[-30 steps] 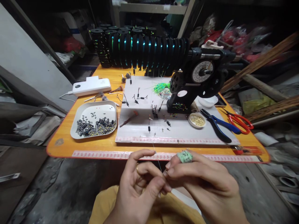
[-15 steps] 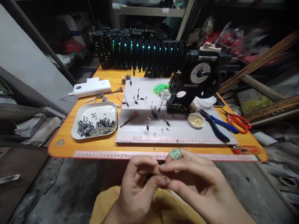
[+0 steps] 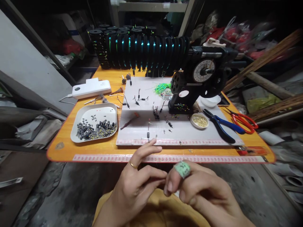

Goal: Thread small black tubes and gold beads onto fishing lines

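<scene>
My left hand (image 3: 136,183) is in front of the table's near edge, over my lap. Its thumb and index finger are pinched together, while the other fingers reach up and forward; a gold ring is on one of them. Close beside it, my right hand (image 3: 201,186) has its fingers curled with the thumb pressed in. A green patterned wrap (image 3: 182,169) circles one right finger. Whatever lies between the fingertips is too small or hidden to make out. Beyond the left fingertips, a small black cylindrical piece (image 3: 148,135) rests on the white board (image 3: 142,123).
A white tray (image 3: 75,134) holds grey and black small parts. A small dish (image 3: 200,126) contains gold beads. Blue-handled pliers (image 3: 221,127) and red-handled scissors (image 3: 245,123) lie right. Black spools (image 3: 146,53) and a dial machine (image 3: 203,71) stand behind. A measuring tape (image 3: 106,157) edges the table (image 3: 63,126).
My left hand's outer fingers have lifted and straightened forward. My right hand's fingers have curled in, and the fingertips of both hands have shifted. The view has moved slightly.
</scene>
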A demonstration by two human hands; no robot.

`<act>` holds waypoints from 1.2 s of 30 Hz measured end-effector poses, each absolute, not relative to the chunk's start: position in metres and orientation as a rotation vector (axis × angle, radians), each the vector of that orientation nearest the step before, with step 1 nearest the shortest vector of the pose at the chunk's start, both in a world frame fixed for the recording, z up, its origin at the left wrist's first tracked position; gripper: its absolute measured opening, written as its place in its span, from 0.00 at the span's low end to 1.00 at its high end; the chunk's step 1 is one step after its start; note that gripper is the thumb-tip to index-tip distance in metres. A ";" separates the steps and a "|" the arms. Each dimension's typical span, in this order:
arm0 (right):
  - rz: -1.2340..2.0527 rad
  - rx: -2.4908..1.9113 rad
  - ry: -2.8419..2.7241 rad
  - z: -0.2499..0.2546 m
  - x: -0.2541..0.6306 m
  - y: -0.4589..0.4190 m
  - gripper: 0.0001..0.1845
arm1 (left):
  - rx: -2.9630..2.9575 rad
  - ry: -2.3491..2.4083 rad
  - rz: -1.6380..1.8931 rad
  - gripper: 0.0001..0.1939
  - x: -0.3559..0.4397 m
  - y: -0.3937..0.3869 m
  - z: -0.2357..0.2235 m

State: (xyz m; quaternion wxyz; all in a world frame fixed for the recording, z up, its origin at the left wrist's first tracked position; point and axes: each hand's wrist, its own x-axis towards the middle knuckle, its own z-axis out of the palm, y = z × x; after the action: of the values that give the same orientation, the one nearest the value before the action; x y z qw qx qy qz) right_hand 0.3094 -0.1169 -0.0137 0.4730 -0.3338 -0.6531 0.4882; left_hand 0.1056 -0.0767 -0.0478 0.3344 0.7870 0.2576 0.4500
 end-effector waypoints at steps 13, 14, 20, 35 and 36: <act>1.466 -1.290 -1.050 -0.009 0.295 -0.117 0.10 | 1.282 0.833 1.201 0.10 0.125 -0.089 -0.041; 1.484 -1.288 -1.046 -0.008 0.295 -0.117 0.11 | 1.143 0.820 1.188 0.10 0.127 -0.090 -0.041; 1.514 -1.289 -1.022 -0.008 0.297 -0.115 0.12 | 0.714 0.839 1.179 0.09 0.133 -0.093 -0.036; 1.594 -1.191 -1.320 -0.008 0.307 -0.099 0.08 | 2.352 0.437 0.886 0.15 0.102 -0.060 -0.012; 1.635 -1.167 -1.314 -0.008 0.308 -0.097 0.08 | 2.420 0.387 0.814 0.15 0.102 -0.055 -0.006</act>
State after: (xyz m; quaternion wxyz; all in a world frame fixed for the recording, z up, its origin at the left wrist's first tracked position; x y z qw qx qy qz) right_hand 0.3081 -0.0967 -0.0084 0.3621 -0.4531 -0.5102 0.6350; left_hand 0.1017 -0.0554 -0.0060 0.2759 0.9008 0.1439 0.3028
